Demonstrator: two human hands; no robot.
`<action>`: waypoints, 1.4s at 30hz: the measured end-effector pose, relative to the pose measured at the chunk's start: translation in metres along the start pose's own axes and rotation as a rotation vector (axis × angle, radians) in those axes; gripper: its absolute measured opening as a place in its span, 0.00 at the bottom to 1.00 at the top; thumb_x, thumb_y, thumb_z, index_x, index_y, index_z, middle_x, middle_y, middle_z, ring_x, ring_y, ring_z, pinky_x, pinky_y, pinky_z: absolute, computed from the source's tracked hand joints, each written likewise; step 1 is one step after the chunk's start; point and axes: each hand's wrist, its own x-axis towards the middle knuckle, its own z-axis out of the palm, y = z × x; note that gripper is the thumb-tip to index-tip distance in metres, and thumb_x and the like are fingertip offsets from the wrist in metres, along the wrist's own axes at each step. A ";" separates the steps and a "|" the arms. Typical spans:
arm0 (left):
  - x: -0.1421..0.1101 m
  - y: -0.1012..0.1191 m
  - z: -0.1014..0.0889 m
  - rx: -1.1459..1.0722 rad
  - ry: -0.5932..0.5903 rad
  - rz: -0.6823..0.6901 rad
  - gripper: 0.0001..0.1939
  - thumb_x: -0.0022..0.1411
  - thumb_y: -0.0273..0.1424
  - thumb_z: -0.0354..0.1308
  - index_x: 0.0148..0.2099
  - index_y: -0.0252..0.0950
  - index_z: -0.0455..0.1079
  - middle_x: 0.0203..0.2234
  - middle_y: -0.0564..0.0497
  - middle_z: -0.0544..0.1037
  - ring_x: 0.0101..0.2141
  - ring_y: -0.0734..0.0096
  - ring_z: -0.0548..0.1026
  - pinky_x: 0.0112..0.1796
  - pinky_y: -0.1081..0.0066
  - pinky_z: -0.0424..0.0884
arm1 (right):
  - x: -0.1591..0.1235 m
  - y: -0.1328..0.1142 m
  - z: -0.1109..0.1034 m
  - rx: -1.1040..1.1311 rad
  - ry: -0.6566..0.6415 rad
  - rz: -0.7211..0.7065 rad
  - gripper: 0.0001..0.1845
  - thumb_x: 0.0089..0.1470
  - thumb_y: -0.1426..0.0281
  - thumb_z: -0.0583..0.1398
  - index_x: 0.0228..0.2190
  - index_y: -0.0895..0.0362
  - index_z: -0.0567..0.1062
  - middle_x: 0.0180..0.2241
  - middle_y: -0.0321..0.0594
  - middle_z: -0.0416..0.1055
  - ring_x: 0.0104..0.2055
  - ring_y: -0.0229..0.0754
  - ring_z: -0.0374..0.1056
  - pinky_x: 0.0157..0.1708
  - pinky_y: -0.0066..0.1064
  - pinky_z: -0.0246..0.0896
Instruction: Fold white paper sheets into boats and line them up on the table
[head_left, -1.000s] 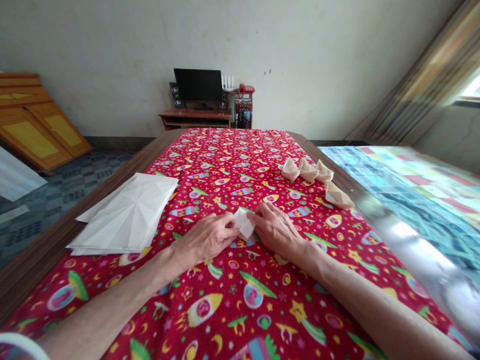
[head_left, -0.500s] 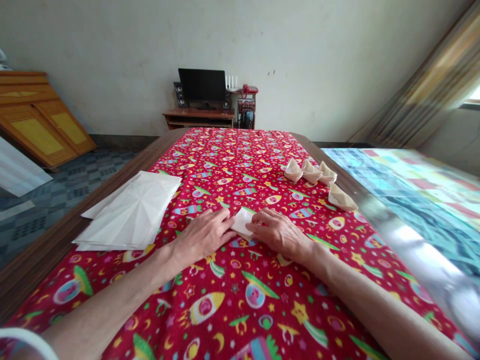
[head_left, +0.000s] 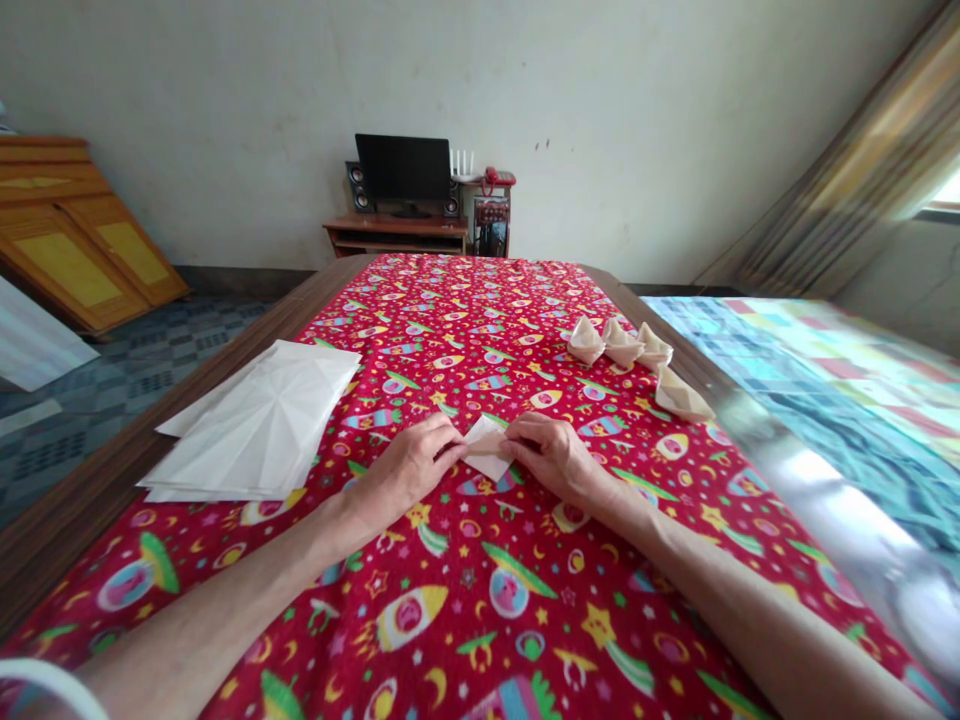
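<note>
A small folded white paper [head_left: 489, 462] lies in the middle of the red patterned cloth [head_left: 480, 350]. My left hand [head_left: 421, 450] pinches its left corner, and my right hand [head_left: 551, 450] pinches the right one. A raised flap crosses the paper between my fingertips. Left of my hands rests a stack of creased white paper sheets [head_left: 262, 425]. Several folded paper boats [head_left: 586, 342] stand at the right side of the cloth, one of them [head_left: 682, 396] closer to me than the others.
The cloth covers a dark wooden table [head_left: 56, 545]. Beyond its far end are a monitor [head_left: 403, 170] on a small desk and a red telephone [head_left: 491, 178]. A wooden cabinet [head_left: 82, 235] stands at left, a bed with a patterned cover [head_left: 795, 400] at right.
A flap of the paper has been lifted, so a fold now runs across it. My fingers have moved from lying over its sides to pinching the left and right corners.
</note>
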 end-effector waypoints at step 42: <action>0.002 0.024 0.000 0.400 -0.103 0.014 0.13 0.67 0.29 0.47 0.51 0.42 0.66 0.37 0.51 0.68 0.38 0.68 0.68 0.40 0.68 0.65 | 0.012 -0.004 0.003 -0.399 -0.021 0.245 0.13 0.56 0.58 0.58 0.28 0.54 0.74 0.27 0.35 0.74 0.29 0.37 0.68 0.26 0.26 0.47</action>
